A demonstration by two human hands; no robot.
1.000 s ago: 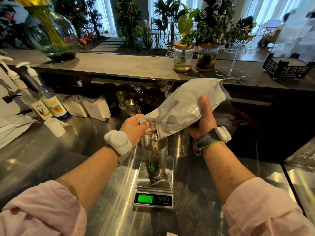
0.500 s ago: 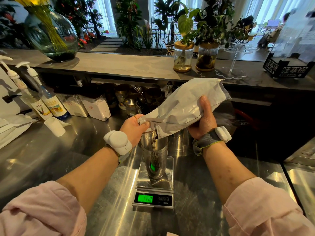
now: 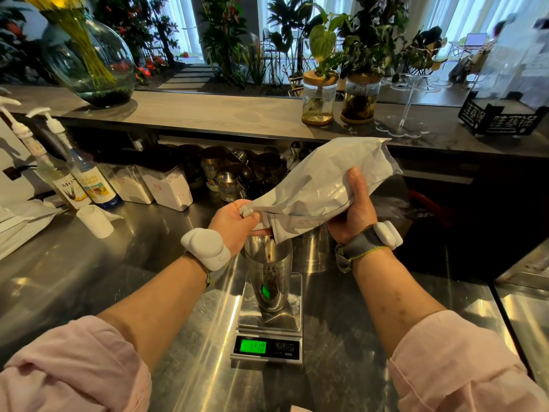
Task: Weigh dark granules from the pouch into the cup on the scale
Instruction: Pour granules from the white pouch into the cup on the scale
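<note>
A silver pouch (image 3: 319,188) is held tilted over a steel cup (image 3: 269,272), its open mouth pointing down at the cup's rim and its sealed end raised toward the right. The left hand (image 3: 236,223) pinches the pouch's lower corner by the mouth, thumb and fingers closed on the foil just above the cup. The right hand (image 3: 353,209) cradles the pouch from below at its middle, fingers wrapped round the back and thumb up along the front, gripping it firmly. Both wrists carry white bands, and pink sleeves are pushed up the forearms.

The cup stands upright on the platform of a scale (image 3: 267,331), which sits near the middle of the steel counter (image 3: 89,278), close to its front edge. Dark granules (image 3: 269,288) lie in the bottom of the cup, and a few specks show near its rim under the pouch's mouth. The scale's green display (image 3: 253,347) is lit; its digits are too blurred to read for sure.

At the counter's left back edge stand two pump bottles (image 3: 86,185), with a small white cup (image 3: 95,221) lying on its side in front of them. White tubs (image 3: 166,188) sit along the back edge. On the raised ledge behind, a glass vase (image 3: 89,63) stands at the left end and two plant jars (image 3: 338,98) toward the right
</note>
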